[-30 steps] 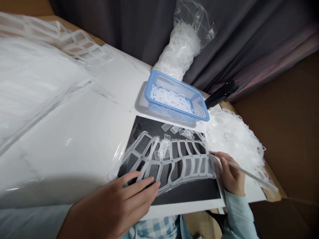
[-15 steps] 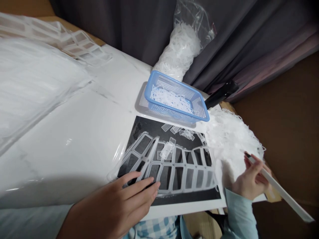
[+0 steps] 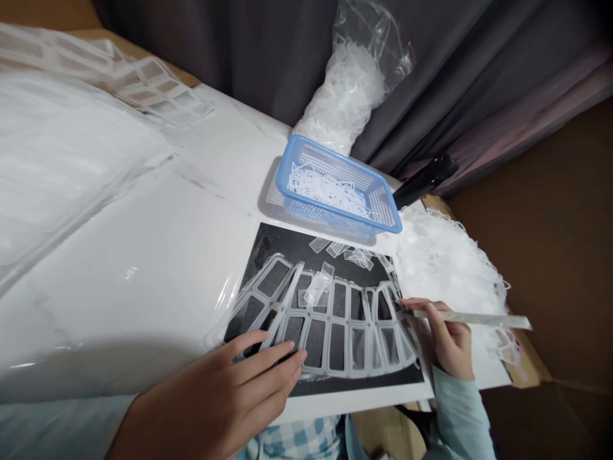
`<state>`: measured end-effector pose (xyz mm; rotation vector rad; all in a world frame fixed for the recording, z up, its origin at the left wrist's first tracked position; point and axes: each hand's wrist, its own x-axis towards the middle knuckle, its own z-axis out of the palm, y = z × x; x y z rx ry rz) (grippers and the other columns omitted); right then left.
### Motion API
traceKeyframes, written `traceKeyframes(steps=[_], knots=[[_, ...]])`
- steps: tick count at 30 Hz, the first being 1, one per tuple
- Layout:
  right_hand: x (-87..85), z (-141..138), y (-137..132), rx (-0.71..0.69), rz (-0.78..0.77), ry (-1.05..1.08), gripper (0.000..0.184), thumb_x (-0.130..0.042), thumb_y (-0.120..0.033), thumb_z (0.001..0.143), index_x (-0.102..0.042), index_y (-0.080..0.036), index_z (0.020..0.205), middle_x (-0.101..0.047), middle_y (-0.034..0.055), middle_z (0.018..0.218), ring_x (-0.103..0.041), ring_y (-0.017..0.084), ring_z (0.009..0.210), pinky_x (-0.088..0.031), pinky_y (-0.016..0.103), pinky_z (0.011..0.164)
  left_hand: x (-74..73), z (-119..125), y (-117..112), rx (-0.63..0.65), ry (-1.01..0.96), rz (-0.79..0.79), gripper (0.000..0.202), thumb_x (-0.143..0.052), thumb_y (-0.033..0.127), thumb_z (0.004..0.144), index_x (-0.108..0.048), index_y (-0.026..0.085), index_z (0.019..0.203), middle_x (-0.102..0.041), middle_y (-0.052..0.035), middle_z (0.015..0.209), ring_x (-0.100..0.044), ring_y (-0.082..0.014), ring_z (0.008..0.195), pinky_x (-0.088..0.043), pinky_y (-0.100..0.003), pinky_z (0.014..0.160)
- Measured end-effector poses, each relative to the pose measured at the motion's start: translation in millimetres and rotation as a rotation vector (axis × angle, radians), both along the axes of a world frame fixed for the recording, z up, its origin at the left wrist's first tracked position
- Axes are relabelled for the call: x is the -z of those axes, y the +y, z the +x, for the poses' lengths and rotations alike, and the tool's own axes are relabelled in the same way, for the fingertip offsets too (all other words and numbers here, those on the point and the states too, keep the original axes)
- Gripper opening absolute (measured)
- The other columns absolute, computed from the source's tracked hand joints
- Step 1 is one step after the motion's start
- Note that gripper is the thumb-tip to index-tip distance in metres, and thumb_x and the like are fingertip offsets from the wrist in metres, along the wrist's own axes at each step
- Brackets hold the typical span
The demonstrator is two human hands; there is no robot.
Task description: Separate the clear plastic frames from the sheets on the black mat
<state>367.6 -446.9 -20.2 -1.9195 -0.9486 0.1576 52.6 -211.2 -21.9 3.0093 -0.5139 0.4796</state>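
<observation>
My left hand (image 3: 249, 377) lies with its fingers spread over the left part of a translucent plastic sheet (image 3: 347, 322). The sheet has rows of rectangular frames and rests on a black mat (image 3: 287, 237). At the sheet's right edge, my right hand (image 3: 447, 335) is closed round a long, slim whitish tool (image 3: 493, 319). The tool's dark tip is near the sheet, but contact cannot be made out. Small clear rectangular pieces (image 3: 317, 289) lie on the sheet's upper part. More clear pieces (image 3: 357, 257) are scattered along the mat's far edge.
Behind the mat stands a blue basket (image 3: 338, 207) with thin white frames inside. A clear bag (image 3: 347, 89) of similar pieces leans against the curtain. To the right spreads a heap of white frames (image 3: 445, 262). Plastic-wrapped sheets (image 3: 71, 166) cover the left side. A black object (image 3: 426, 179) juts out behind.
My right hand has come left from over the white heap to the sheet's right edge, with the tool swung nearly level. The sheet's right-hand frames have shifted and buckled. My left hand stays put.
</observation>
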Motion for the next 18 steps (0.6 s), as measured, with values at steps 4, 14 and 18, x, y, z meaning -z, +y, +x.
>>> traceKeyframes(steps=[4, 14, 18], knots=[[1.3, 2.7, -3.5, -0.009, -0.055, -0.014, 0.031, -0.056, -0.037, 0.098, -0.077, -0.019, 0.084, -0.077, 0.0091, 0.095, -0.072, 0.024, 0.095, -0.055, 0.037, 0.091, -0.6, -0.7, -0.5, -0.004, 0.01, -0.001, 0.038, -0.046, 0.039, 0.1, -0.06, 0.024, 0.132, -0.058, 0.0026, 0.143, -0.053, -0.0197, 0.125, -0.042, -0.038, 0.096], [1.1, 6.2, -4.5, 0.004, -0.145, -0.132, 0.033, -0.053, -0.042, 0.099, -0.078, -0.019, 0.095, -0.077, 0.0091, 0.099, -0.071, 0.025, 0.098, -0.055, 0.039, 0.093, -1.7, -2.9, 1.5, 0.009, 0.024, -0.005, 0.041, -0.046, 0.042, 0.1, -0.058, 0.023, 0.134, -0.057, 0.0014, 0.145, -0.053, -0.0203, 0.126, -0.043, -0.037, 0.096], [3.5, 9.1, -10.7, 0.085, -0.132, -0.223, 0.03, -0.055, -0.041, 0.098, -0.077, -0.021, 0.098, -0.076, 0.0078, 0.101, -0.069, 0.026, 0.103, -0.048, 0.045, 0.103, -2.9, -1.6, 1.2, -0.001, 0.022, -0.006, 0.04, -0.045, 0.042, 0.1, -0.057, 0.023, 0.134, -0.058, 0.0016, 0.144, -0.053, -0.0199, 0.125, -0.043, -0.039, 0.097]])
